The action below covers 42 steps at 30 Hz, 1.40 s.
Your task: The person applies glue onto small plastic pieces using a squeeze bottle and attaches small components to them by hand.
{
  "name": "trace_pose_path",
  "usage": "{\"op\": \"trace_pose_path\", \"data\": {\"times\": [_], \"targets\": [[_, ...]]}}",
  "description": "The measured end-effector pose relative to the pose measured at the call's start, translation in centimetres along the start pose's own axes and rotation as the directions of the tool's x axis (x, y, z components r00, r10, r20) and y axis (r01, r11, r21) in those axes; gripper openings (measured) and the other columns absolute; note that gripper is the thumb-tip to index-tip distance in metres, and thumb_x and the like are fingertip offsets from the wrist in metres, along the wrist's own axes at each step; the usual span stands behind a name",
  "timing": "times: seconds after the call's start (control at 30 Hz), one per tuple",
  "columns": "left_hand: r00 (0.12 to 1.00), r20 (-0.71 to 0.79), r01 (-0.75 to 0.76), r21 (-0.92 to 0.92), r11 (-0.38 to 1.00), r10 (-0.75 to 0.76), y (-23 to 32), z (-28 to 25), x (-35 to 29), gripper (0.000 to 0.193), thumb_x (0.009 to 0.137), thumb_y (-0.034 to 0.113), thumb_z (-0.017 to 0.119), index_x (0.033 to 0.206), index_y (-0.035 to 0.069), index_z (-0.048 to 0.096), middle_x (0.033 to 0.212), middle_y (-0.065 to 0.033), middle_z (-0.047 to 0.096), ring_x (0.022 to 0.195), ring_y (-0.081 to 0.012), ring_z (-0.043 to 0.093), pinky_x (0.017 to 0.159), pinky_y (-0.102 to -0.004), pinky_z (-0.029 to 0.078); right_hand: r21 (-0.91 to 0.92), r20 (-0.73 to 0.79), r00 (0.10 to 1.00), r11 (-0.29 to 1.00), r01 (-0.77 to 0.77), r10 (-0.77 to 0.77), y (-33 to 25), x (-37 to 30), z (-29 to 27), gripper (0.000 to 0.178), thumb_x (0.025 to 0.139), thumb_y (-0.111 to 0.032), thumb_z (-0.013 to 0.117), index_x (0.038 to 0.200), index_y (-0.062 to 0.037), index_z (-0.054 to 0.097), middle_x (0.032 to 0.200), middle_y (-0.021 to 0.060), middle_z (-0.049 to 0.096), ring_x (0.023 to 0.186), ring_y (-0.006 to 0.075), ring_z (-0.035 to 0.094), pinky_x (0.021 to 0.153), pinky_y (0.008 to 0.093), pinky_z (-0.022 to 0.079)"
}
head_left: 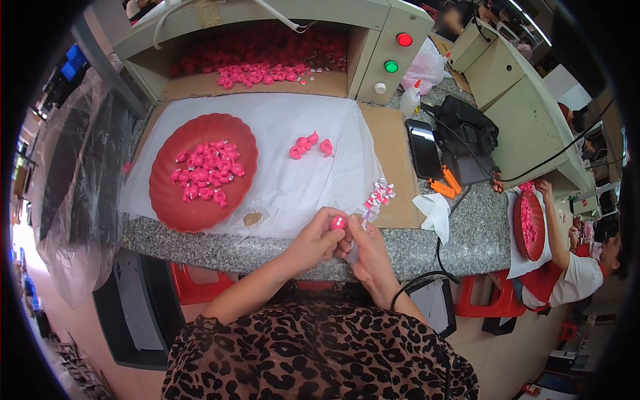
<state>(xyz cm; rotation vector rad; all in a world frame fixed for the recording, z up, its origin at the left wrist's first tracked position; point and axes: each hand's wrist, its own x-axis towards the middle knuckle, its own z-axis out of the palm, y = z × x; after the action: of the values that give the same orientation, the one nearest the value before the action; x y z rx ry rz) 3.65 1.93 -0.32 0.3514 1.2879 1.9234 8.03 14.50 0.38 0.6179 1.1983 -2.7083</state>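
My left hand [312,240] pinches a small round pink figure piece [338,223] with a white spot on it, just above the counter's near edge. Close beside it, my right hand [373,257] is closed around a small translucent squeeze bottle [353,253], partly hidden by the fingers. Several loose pink pieces [303,147] lie on the white sheet [273,120] beyond my hands. A small heap of pink-and-white bits [381,193] sits just past my right hand. To the left, a red scalloped dish [163,200] holds many pink pieces [208,167].
A pale box-like machine [373,33] stands at the back, pink pieces heaped in its opening. On the right lie a phone [424,148], a black bag [467,143], orange lighter-like objects [445,184] and a white tissue [433,215]. A co-worker [567,267] sits far right.
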Motion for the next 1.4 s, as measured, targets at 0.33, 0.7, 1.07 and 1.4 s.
{"op": "trace_pose_path", "data": {"times": [0.33, 0.7, 1.07, 1.4], "targets": [[0.960, -0.278, -0.126, -0.352, 0.927, 0.025, 2.6, -1.5, -2.5, 0.037, 0.091, 0.034, 0.030, 0.115, 0.007, 0.038, 0.075, -0.0023, 0.044, 0.050, -0.0080, 0.035, 0.042, -0.0192, 0.029, 0.116, 0.097, 0.981, 0.977, -0.176, 0.165, -1.2, 0.0, -1.4, 0.019, 0.083, -0.020, 0.046, 0.089, -0.0018, 0.049, 0.064, 0.0033, 0.045, 0.055, 0.0137, 0.044, 0.052, 0.0281, 0.039], [0.797, -0.498, 0.011, 0.576, 0.818, 0.341, 3.7, -5.1, 2.6, 0.049, 0.081, 0.022, 0.053, 0.119, -0.001, 0.031, 0.085, -0.0134, 0.048, 0.062, -0.0209, 0.051, 0.054, -0.0314, 0.043, -0.040, 0.188, 0.982, 0.999, -0.018, 0.025, -1.3, -0.4, -1.4, 0.022, 0.086, -0.017, 0.047, 0.101, -0.0009, 0.043, 0.079, 0.0081, 0.054, 0.066, 0.0147, 0.053, 0.058, 0.0255, 0.044], [0.693, -0.455, 0.455, 0.878, 0.151, 0.560, 5.8, -5.9, 6.8, 0.031, 0.073, 0.025, 0.061, 0.087, 0.001, 0.046, 0.085, -0.0162, 0.051, 0.074, -0.0354, 0.056, 0.063, -0.0412, 0.045, 0.012, 0.154, 0.988, 1.000, -0.005, 0.003, -1.4, -0.7, -1.4, 0.026, 0.086, -0.017, 0.045, 0.107, -0.0021, 0.040, 0.081, 0.0101, 0.054, 0.064, 0.0149, 0.053, 0.053, 0.0252, 0.043], [0.997, -0.060, 0.052, 0.196, 0.979, -0.041, 1.7, -1.8, 0.9, 0.011, 0.083, 0.007, 0.050, 0.092, 0.001, 0.049, 0.068, -0.0024, 0.052, 0.053, -0.0065, 0.049, 0.041, -0.0182, 0.039, 0.188, 0.175, 0.981, 0.981, 0.053, -0.086, -0.7, 0.2, -1.4, 0.020, 0.086, -0.015, 0.045, 0.102, -0.0023, 0.044, 0.081, 0.0103, 0.055, 0.064, 0.0138, 0.053, 0.054, 0.0238, 0.041]]}}
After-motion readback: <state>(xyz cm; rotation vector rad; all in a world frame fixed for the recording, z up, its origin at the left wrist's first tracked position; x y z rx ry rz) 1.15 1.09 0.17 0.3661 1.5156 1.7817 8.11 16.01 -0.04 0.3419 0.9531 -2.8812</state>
